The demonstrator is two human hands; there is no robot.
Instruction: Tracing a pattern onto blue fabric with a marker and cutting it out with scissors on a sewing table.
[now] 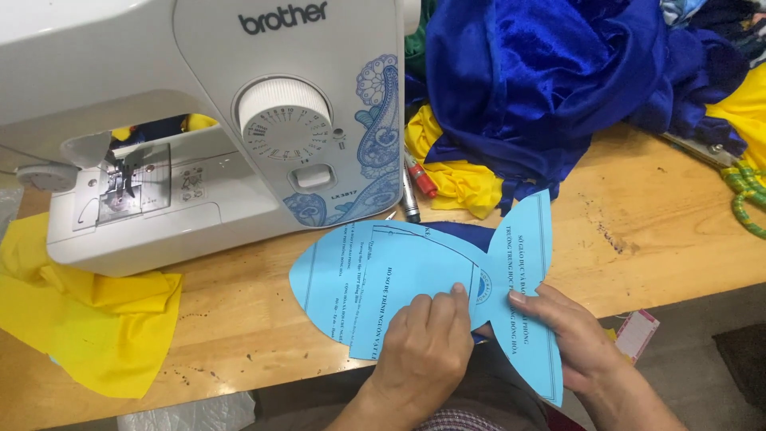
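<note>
**Two hands press a blue paper fish flat at the table's edge**

The wooden table (654,231) carries everything. Largest on it is the white sewing machine (199,120) at the left, with blue scrollwork on its front and a round dial. Next comes the heap of deep blue velvet fabric (550,80) at the top right, then the yellow cloth (96,319) spilling from under the machine (a second yellow piece lies below the velvet). The light blue fish-shaped paper pattern (375,279) lies at the near edge, its tail hanging past the rim. The left hand (427,351) rests flat on the body, fingers extended, pressing rather than gripping. The right hand (570,339) lies on the tail, fingertips down, unclenched. A red-capped marker (420,177) lies beside the machine.
</note>
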